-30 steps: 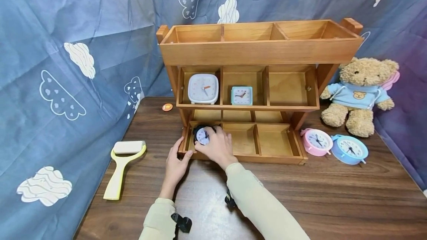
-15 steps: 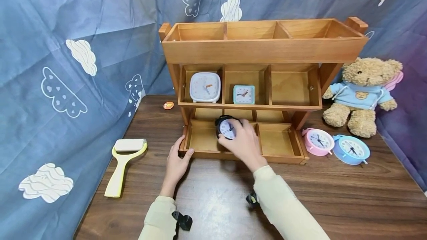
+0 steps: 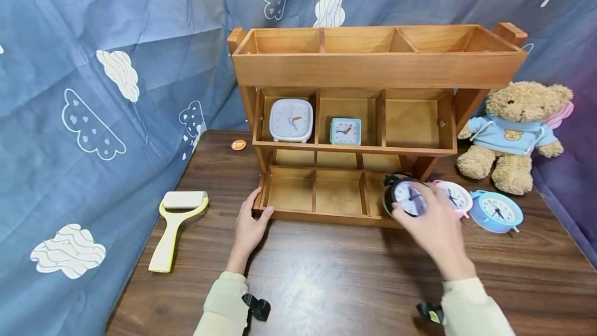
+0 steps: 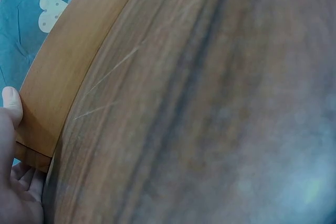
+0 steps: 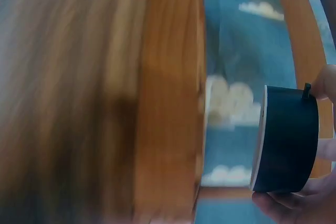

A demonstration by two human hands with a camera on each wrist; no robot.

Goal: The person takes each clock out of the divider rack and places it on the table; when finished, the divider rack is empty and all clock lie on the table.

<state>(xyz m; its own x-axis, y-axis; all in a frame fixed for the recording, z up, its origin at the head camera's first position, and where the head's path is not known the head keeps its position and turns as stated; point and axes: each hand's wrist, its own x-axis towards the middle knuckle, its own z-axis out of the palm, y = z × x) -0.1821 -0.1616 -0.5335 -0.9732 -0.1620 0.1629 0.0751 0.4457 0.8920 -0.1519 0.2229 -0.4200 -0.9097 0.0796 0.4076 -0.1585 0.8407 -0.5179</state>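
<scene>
A round black alarm clock [image 3: 402,196] with a white dial is held in my right hand [image 3: 438,222], over the right end of the lowest wooden tier. In the right wrist view the clock's dark side [image 5: 289,140] shows between thumb and fingers, apart from the shelf board. My left hand [image 3: 247,229] grips the lower left corner of the wooden shelf [image 3: 378,71]; its thumb lies on the front board in the left wrist view. On the middle tier, a white square clock [image 3: 291,120] stands in the left compartment and a small teal clock [image 3: 346,131] in the centre one.
Right of the shelf are a pink alarm clock [image 3: 454,197], partly hidden by my right hand, and a blue one [image 3: 497,212]. A teddy bear [image 3: 515,136] sits behind them. A yellow-handled roller [image 3: 169,237] lies at the left. An orange round sticker [image 3: 239,144] is on the table.
My right hand has carried the black alarm clock from the lowest tier's left compartment rightward to its right end. My left hand stays at the shelf corner. The head view has shifted slightly.
</scene>
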